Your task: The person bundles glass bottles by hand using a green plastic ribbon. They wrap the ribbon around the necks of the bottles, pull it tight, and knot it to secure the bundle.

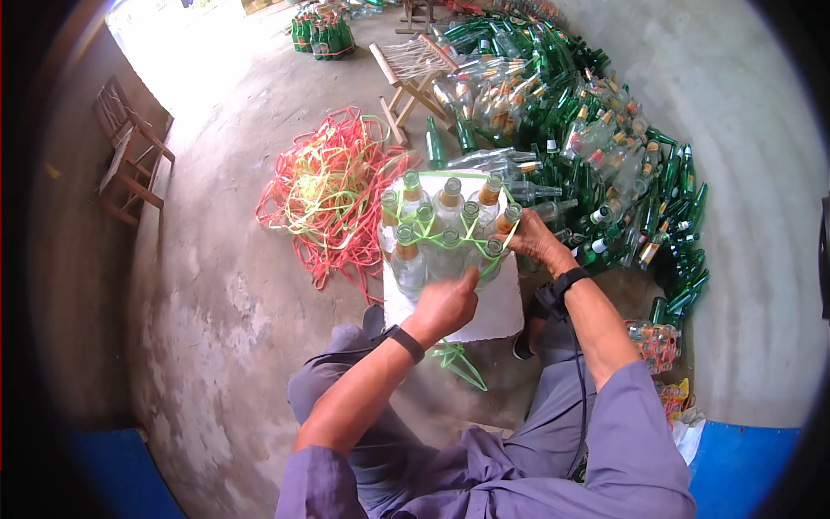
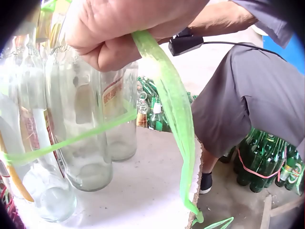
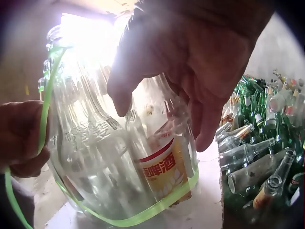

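Head view, centre: the left hand (image 1: 447,304) is closed into a fist, and the left wrist view shows a green strap (image 2: 174,100) gripped in it, its tail dropping toward the lower right. The right hand (image 1: 538,238) grips a labelled bottle (image 3: 164,167) near its shoulder, thumb and fingers on opposite sides. That bottle belongs to an upright cluster of clear bottles (image 1: 411,268) on a white board (image 1: 488,324) at mid-frame; green strands (image 1: 472,228) weave between the necks, and a lower band (image 2: 81,140) runs round the bodies. The step looks like binding the cluster; the next move probably calls for drawing the strap taut while the right hand steadies the glass. Farther out, tangled straps (image 1: 324,186) lie left of centre, and a bottle heap (image 1: 596,164) fills the upper right.
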`<control>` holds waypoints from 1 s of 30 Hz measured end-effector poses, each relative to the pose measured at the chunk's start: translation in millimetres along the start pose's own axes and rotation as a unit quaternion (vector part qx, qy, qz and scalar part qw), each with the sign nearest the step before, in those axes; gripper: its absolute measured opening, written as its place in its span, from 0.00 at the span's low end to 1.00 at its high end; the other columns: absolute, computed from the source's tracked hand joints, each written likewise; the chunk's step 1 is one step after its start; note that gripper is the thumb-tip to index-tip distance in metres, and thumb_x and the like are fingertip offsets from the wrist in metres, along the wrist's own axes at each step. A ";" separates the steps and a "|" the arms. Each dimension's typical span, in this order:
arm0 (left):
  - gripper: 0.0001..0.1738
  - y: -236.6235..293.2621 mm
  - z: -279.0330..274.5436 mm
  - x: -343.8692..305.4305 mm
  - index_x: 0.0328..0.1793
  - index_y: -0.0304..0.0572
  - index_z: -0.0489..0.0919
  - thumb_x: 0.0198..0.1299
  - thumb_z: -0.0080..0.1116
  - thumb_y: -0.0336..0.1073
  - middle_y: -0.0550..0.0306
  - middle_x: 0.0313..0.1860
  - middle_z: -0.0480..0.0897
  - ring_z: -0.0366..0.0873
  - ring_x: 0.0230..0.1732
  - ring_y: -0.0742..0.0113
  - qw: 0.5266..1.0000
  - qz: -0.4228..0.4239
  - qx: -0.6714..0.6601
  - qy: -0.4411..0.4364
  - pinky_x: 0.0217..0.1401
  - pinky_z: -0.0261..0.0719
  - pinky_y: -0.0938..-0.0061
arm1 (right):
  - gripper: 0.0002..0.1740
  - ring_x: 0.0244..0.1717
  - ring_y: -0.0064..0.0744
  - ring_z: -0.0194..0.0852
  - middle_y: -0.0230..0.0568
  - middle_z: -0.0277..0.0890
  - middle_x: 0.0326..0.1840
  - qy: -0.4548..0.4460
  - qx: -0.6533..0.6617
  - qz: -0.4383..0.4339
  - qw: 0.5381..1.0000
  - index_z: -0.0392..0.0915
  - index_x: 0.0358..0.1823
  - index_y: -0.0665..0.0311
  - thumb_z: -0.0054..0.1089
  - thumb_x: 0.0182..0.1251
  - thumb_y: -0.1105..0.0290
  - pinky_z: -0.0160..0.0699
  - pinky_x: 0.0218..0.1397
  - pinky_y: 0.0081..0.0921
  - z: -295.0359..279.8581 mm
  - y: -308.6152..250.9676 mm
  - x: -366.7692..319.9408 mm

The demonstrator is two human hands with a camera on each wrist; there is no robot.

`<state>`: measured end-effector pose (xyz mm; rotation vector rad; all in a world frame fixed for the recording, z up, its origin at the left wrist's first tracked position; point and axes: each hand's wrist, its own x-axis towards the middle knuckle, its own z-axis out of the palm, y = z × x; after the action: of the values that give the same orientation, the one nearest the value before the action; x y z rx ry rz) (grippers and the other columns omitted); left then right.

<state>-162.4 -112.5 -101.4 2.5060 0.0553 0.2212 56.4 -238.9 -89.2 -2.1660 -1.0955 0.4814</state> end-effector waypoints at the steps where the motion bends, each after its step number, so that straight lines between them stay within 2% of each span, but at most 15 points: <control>1: 0.10 -1.3 0.6 0.0 0.45 0.38 0.67 0.58 0.52 0.29 0.40 0.18 0.78 0.80 0.23 0.37 1.000 0.000 0.000 0.001 0.27 0.76 0.45 | 0.17 0.34 0.42 0.84 0.49 0.85 0.32 0.018 -0.006 -0.021 1.000 0.84 0.38 0.67 0.70 0.54 0.61 0.82 0.44 0.38 3.8 4.1 0.1; 4: 0.11 -2.3 3.6 -0.6 0.46 0.38 0.67 0.58 0.52 0.29 0.40 0.19 0.78 0.80 0.23 0.37 1.000 0.011 -0.010 0.007 0.27 0.76 0.45 | 0.19 0.36 0.42 0.85 0.48 0.85 0.33 0.063 0.068 0.003 0.996 0.83 0.38 0.68 0.69 0.55 0.58 0.81 0.45 0.38 20.2 11.9 -8.9; 8: 0.10 0.3 6.6 -1.1 0.45 0.39 0.67 0.59 0.52 0.29 0.40 0.19 0.78 0.80 0.23 0.37 1.000 -0.002 -0.009 0.005 0.26 0.76 0.45 | 0.21 0.40 0.42 0.85 0.48 0.86 0.36 0.081 0.087 0.013 0.993 0.83 0.40 0.67 0.68 0.56 0.56 0.81 0.48 0.38 26.0 10.5 -11.4; 10: 0.10 -1.0 9.1 -0.6 0.45 0.39 0.67 0.59 0.52 0.29 0.40 0.19 0.78 0.80 0.23 0.38 1.000 -0.006 -0.006 0.000 0.26 0.76 0.45 | 0.21 0.44 0.41 0.86 0.48 0.86 0.39 0.052 0.047 0.052 0.996 0.84 0.43 0.65 0.68 0.54 0.56 0.81 0.51 0.38 19.1 5.6 -9.3; 13: 0.10 -4.4 14.1 0.6 0.45 0.40 0.66 0.59 0.52 0.29 0.41 0.18 0.78 0.79 0.22 0.38 1.000 0.009 0.017 0.006 0.25 0.75 0.46 | 0.23 0.44 0.42 0.86 0.50 0.87 0.40 0.029 0.067 0.070 0.995 0.85 0.45 0.64 0.68 0.53 0.55 0.81 0.52 0.38 16.6 7.1 -3.4; 15: 0.14 -8.9 18.6 -0.4 0.46 0.34 0.67 0.61 0.56 0.33 0.51 0.21 0.74 0.81 0.20 0.51 0.995 0.044 0.083 -0.019 0.22 0.77 0.58 | 0.23 0.44 0.43 0.86 0.50 0.87 0.39 0.032 0.078 0.065 0.994 0.85 0.45 0.64 0.68 0.52 0.55 0.81 0.51 0.39 16.1 7.7 -4.2; 19: 0.13 -12.8 18.2 -2.0 0.47 0.35 0.68 0.60 0.56 0.33 0.51 0.21 0.74 0.81 0.20 0.51 0.992 0.065 0.104 -0.021 0.22 0.77 0.58 | 0.24 0.42 0.44 0.87 0.50 0.87 0.38 0.033 0.055 0.067 0.996 0.85 0.44 0.64 0.68 0.52 0.54 0.82 0.50 0.39 12.1 -3.0 -6.7; 21: 0.10 -11.3 13.7 -3.7 0.45 0.42 0.68 0.59 0.53 0.30 0.43 0.17 0.77 0.79 0.21 0.40 0.999 0.027 0.000 0.017 0.24 0.75 0.47 | 0.23 0.42 0.45 0.87 0.51 0.87 0.38 0.058 0.046 0.058 0.996 0.85 0.43 0.63 0.67 0.52 0.53 0.83 0.50 0.39 15.3 -7.1 -9.5; 23: 0.09 -20.9 17.1 -4.6 0.45 0.42 0.69 0.59 0.53 0.29 0.44 0.17 0.77 0.79 0.22 0.40 0.999 0.043 0.016 0.013 0.24 0.75 0.48 | 0.23 0.42 0.46 0.88 0.51 0.87 0.38 0.082 0.036 0.052 0.995 0.86 0.42 0.62 0.67 0.52 0.52 0.83 0.49 0.39 23.6 -8.5 -15.7; 25: 0.09 -19.7 6.4 -3.7 0.45 0.42 0.70 0.58 0.53 0.29 0.44 0.17 0.77 0.80 0.22 0.40 0.998 0.062 0.032 0.011 0.24 0.75 0.48 | 0.23 0.43 0.51 0.88 0.52 0.87 0.38 0.139 0.028 0.096 0.985 0.87 0.42 0.60 0.65 0.53 0.49 0.84 0.47 0.41 35.1 -9.5 -20.2; 27: 0.11 -17.4 -5.9 -5.8 0.49 0.43 0.72 0.59 0.54 0.30 0.45 0.18 0.77 0.80 0.22 0.42 0.999 0.038 0.004 -0.010 0.24 0.77 0.51 | 0.23 0.43 0.52 0.87 0.52 0.87 0.39 0.141 0.021 0.111 0.984 0.87 0.42 0.59 0.65 0.54 0.49 0.84 0.47 0.42 40.2 -12.7 -27.0; 29: 0.12 -21.0 -10.0 -7.6 0.49 0.44 0.72 0.59 0.54 0.29 0.44 0.18 0.77 0.80 0.21 0.41 0.999 0.040 0.004 -0.013 0.23 0.76 0.49 | 0.23 0.43 0.53 0.87 0.52 0.86 0.39 0.140 0.015 0.123 0.982 0.87 0.42 0.58 0.65 0.55 0.48 0.84 0.46 0.43 44.2 -20.5 -33.3; 30: 0.12 -22.6 -11.1 -8.6 0.49 0.45 0.72 0.59 0.53 0.29 0.44 0.17 0.77 0.80 0.21 0.40 0.999 0.041 0.006 -0.018 0.23 0.76 0.48 | 0.23 0.41 0.51 0.88 0.52 0.87 0.36 0.145 0.002 0.133 0.980 0.87 0.40 0.61 0.68 0.54 0.49 0.84 0.45 0.41 45.0 -27.7 -36.4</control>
<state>-172.5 -88.5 -107.1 2.5259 -0.0617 0.2095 -6.6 -239.0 -101.2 -2.3017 -0.6507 0.2710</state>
